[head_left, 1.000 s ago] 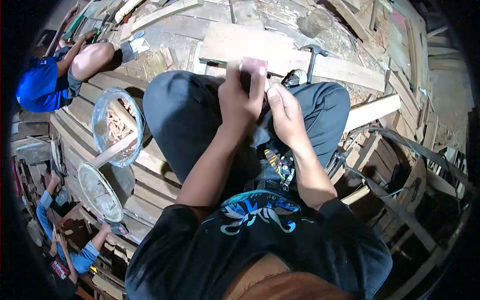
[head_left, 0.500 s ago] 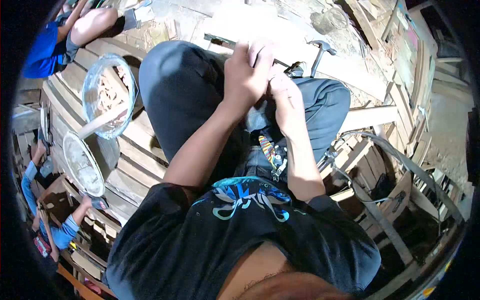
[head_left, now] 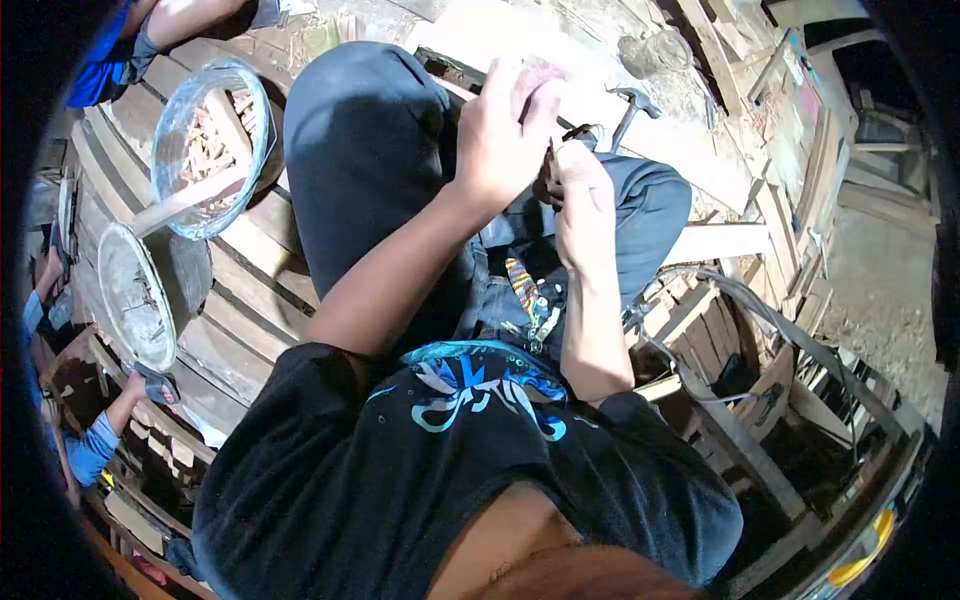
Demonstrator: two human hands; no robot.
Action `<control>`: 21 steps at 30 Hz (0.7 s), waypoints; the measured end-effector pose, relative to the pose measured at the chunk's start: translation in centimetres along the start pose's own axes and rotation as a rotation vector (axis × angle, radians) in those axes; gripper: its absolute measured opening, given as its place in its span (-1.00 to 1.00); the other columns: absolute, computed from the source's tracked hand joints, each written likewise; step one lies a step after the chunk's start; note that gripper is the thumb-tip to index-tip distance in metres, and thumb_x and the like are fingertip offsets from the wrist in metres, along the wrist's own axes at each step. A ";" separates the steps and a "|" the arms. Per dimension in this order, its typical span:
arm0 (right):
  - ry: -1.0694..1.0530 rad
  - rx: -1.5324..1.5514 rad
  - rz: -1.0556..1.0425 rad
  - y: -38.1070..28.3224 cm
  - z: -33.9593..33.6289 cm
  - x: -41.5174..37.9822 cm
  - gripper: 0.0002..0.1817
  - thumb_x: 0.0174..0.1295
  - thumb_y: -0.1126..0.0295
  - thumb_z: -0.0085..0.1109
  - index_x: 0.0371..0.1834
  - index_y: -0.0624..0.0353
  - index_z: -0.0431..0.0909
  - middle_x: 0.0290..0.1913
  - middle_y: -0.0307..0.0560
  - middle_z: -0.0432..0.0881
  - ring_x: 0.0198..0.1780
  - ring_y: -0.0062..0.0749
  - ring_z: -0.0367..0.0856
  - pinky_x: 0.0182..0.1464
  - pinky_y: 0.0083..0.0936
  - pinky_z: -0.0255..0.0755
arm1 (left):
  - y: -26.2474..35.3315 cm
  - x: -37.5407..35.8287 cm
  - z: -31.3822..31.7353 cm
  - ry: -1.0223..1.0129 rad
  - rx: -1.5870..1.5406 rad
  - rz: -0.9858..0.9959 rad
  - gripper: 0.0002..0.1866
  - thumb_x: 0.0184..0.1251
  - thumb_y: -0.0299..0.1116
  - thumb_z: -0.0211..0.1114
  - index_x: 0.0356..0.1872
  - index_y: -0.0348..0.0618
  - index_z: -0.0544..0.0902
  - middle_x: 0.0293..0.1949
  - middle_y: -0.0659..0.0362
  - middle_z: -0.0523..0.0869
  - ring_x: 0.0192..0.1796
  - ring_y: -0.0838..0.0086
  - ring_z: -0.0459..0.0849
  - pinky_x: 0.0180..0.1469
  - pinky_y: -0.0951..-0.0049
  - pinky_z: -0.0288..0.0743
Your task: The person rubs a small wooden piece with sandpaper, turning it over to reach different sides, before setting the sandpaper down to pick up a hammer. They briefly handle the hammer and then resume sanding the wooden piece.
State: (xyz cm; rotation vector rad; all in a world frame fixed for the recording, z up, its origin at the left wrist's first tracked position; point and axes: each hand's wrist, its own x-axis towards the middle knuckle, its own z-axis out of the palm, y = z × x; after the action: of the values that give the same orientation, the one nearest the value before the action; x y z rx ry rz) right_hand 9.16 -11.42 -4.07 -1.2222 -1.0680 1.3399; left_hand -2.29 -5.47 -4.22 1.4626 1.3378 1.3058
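Observation:
My left hand point(head_left: 497, 145) is raised between my knees, its fingers curled; what they hold, if anything, is lost in glare. Close beside it on the right, my right hand point(head_left: 582, 190) is closed on a small dark object point(head_left: 549, 178), whose shape I cannot make out. The two hands nearly touch. Just beyond them a hammer point(head_left: 632, 108) lies on a pale, brightly lit board point(head_left: 680, 155). Another dark item point(head_left: 585, 133) is partly visible behind my right fingers.
At the left, a clear-rimmed tub point(head_left: 165, 150) holds small wood-coloured pieces, with a wooden bar across it. A round whitish container point(head_left: 140, 300) stands nearer. Other people's limbs show at the left edge. Cables point(head_left: 760, 295) and a wooden frame are on the right.
My right hand has turned more upright, and the dark object in it now shows. My left hand has risen slightly. The whole view has shifted a little.

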 end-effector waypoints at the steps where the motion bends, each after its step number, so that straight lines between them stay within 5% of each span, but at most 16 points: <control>1: 0.014 -0.006 0.001 -0.2 0.0 -0.1 -0.66 0.54 0.19 -0.10 -0.16 0.26 0.54 -0.38 -0.39 0.38 -0.32 -0.69 0.23 -0.27 -0.64 0.19 | 0.1 -0.2 0.0 0.000 -0.029 0.007 -0.71 0.39 -0.26 0.28 -0.10 -0.31 0.51 -0.36 -0.07 0.73 -0.30 0.24 0.75 -0.24 0.32 0.56; 2: 0.009 -0.022 -0.005 0.4 -0.3 -0.2 -0.63 0.53 0.18 -0.09 -0.05 0.29 0.57 -0.38 -0.39 0.40 -0.31 -0.69 0.25 -0.27 -0.65 0.19 | -0.3 -0.7 0.1 0.031 -0.011 0.122 -0.69 0.39 -0.21 0.28 -0.17 -0.30 0.50 -0.39 -0.05 0.72 -0.31 0.21 0.75 -0.25 0.29 0.55; 5: -0.036 -0.081 0.022 1.2 -0.6 -0.5 -0.59 0.52 0.18 -0.09 0.13 0.30 0.54 -0.34 -0.40 0.44 -0.30 -0.70 0.28 -0.25 -0.67 0.22 | 0.0 0.1 -0.3 0.011 0.019 -0.022 -0.67 0.37 -0.19 0.29 -0.12 -0.29 0.52 -0.37 -0.07 0.72 -0.30 0.16 0.76 -0.24 0.26 0.55; 7: 0.028 -0.017 0.014 0.2 0.5 -0.7 -0.69 0.52 0.18 -0.08 -0.02 0.23 0.47 -0.38 -0.41 0.37 -0.37 -0.71 0.23 -0.30 -0.69 0.16 | 0.3 -0.4 -0.3 -0.001 0.024 -0.016 -0.64 0.36 -0.15 0.30 -0.06 -0.26 0.53 -0.32 -0.12 0.72 -0.24 0.05 0.75 -0.20 0.22 0.56; 9: 0.050 -0.046 0.006 -0.3 0.5 -0.8 -0.67 0.52 0.18 -0.06 -0.41 0.10 0.38 -0.50 -0.43 0.23 -0.48 -0.71 0.10 -0.42 -0.68 0.02 | 0.1 -1.0 -0.6 -0.029 -0.006 0.116 -0.64 0.36 -0.14 0.29 -0.08 -0.24 0.53 -0.35 -0.10 0.72 -0.25 0.05 0.76 -0.22 0.21 0.57; 11: 0.038 -0.083 -0.012 0.0 0.6 -0.9 -0.64 0.53 0.20 -0.11 -0.46 0.10 0.33 -0.51 -0.43 0.20 -0.48 -0.70 0.07 -0.43 -0.67 0.00 | 0.1 -0.3 -0.7 -0.024 0.086 0.039 -0.66 0.34 -0.13 0.27 -0.11 -0.20 0.50 -0.42 -0.19 0.68 -0.31 -0.13 0.69 -0.30 0.02 0.53; 17: 0.026 -0.144 0.001 -1.1 0.3 -1.6 -0.66 0.54 0.23 -0.12 -0.44 0.13 0.36 -0.51 -0.40 0.23 -0.47 -0.69 0.11 -0.40 -0.63 0.06 | 0.5 -0.7 -0.7 -0.097 0.061 0.021 -0.67 0.36 -0.20 0.29 -0.10 -0.27 0.54 -0.25 -0.12 0.71 -0.23 0.09 0.74 -0.17 0.29 0.57; 18: -0.018 -0.083 -0.025 -1.3 0.3 -1.6 -0.66 0.54 0.23 -0.12 -0.43 0.13 0.38 -0.51 -0.40 0.27 -0.45 -0.70 0.15 -0.38 -0.64 0.09 | 0.8 -0.3 -0.5 -0.107 -0.215 0.002 -0.66 0.35 -0.22 0.31 -0.05 -0.29 0.54 -0.22 -0.13 0.72 -0.18 0.04 0.75 -0.16 0.26 0.58; 21: 0.059 -0.073 -0.071 -0.6 0.2 -0.9 -0.66 0.53 0.22 -0.11 -0.43 0.12 0.38 -0.51 -0.40 0.27 -0.45 -0.70 0.15 -0.38 -0.64 0.09 | 1.2 -1.5 -0.1 -0.108 -0.023 0.031 -0.64 0.34 -0.22 0.32 -0.02 -0.29 0.54 -0.23 -0.13 0.73 -0.22 0.16 0.78 -0.18 0.30 0.59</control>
State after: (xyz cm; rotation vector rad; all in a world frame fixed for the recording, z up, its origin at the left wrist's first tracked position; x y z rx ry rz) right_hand 9.00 -12.22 -3.33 -1.2583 -1.1163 1.2128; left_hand -2.06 -7.19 -3.34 1.5217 1.2307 1.2401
